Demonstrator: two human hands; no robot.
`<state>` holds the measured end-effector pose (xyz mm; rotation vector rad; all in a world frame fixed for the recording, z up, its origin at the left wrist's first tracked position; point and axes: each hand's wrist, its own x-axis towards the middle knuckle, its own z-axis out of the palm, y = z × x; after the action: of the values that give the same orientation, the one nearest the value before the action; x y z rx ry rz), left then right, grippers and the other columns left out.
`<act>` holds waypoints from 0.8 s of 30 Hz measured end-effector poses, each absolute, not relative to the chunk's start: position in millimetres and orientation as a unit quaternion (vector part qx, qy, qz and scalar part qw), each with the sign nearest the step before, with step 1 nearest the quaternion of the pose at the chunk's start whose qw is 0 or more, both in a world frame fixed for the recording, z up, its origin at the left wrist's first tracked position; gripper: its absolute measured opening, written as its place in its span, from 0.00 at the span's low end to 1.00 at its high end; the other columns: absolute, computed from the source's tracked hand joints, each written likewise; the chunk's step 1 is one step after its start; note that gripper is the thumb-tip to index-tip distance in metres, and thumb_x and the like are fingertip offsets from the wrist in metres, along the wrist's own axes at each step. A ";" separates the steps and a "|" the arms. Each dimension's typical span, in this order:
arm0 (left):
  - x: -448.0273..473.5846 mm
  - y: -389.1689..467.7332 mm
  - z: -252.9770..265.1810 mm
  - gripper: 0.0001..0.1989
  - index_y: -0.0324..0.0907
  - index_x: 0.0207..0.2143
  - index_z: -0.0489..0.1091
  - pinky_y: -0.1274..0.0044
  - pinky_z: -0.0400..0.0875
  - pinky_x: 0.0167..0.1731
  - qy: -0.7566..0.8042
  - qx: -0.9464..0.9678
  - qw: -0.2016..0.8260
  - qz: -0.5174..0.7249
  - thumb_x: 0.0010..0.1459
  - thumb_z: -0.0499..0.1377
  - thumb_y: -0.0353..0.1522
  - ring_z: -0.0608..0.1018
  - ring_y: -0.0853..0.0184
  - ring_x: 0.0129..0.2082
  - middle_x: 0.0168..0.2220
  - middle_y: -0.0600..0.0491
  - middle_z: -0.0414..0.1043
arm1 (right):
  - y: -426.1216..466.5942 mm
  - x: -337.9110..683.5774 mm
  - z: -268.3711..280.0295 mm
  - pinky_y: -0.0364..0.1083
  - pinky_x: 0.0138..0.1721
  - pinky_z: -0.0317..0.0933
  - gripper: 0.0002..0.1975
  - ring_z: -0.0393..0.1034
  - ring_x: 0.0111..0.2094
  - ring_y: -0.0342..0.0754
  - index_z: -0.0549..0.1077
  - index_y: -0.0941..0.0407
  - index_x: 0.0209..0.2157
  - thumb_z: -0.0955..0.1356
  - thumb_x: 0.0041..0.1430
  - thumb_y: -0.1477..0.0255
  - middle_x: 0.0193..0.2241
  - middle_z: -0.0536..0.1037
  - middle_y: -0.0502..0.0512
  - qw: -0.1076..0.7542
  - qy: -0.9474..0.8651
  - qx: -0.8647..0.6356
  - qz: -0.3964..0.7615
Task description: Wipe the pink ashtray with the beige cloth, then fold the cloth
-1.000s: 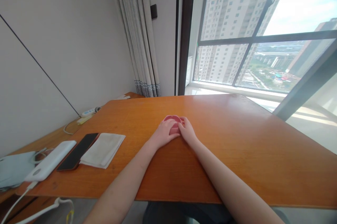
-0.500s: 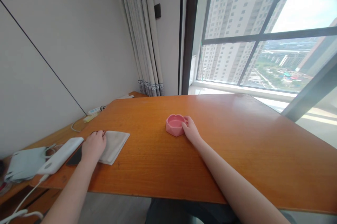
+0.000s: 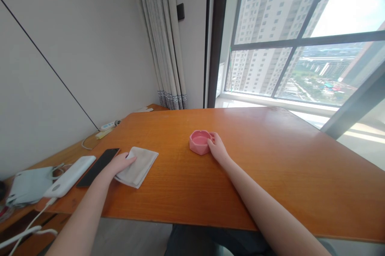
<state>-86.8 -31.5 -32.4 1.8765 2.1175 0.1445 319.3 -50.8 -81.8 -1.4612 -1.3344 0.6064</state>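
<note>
A folded light-grey cloth (image 3: pixel 140 168) lies on the left part of the wooden table. My left hand (image 3: pixel 120 163) grips its left edge, thumb on top and the other fingers hidden beneath the cloth. Farther right, a pink faceted ashtray (image 3: pixel 198 148) stands upright on the tabletop. My right hand (image 3: pixel 217 148) is closed on the ashtray's right side, with the thumb at its near rim and the fingers around the far side.
Left of the cloth lie a black phone (image 3: pixel 99 167), a white power strip (image 3: pixel 70 176) with a cable, and a pale-blue pouch (image 3: pixel 29 187). The wooden table (image 3: pixel 270 168) reaches toward a window. A grey curtain (image 3: pixel 164 39) hangs behind it.
My left hand has shifted right, off the phone, and now pinches the cloth's edge. The cloth has slid slightly right. My right hand and the ashtray stay in place.
</note>
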 end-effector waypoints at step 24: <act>166.5 -16.4 -46.5 0.12 0.41 0.38 0.63 0.70 0.63 0.47 0.486 0.639 0.299 0.515 0.53 0.55 0.37 0.70 0.63 0.47 0.46 0.46 0.67 | -79.1 338.9 -9.5 0.56 0.52 0.58 0.14 0.64 0.50 0.53 0.68 0.56 0.40 0.64 0.49 0.70 0.45 0.72 0.58 0.741 -0.380 -0.524 0.177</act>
<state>166.5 -16.4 -46.5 1.6968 1.2916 1.3687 338.9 -79.1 -9.5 -1.1487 -0.8338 0.3878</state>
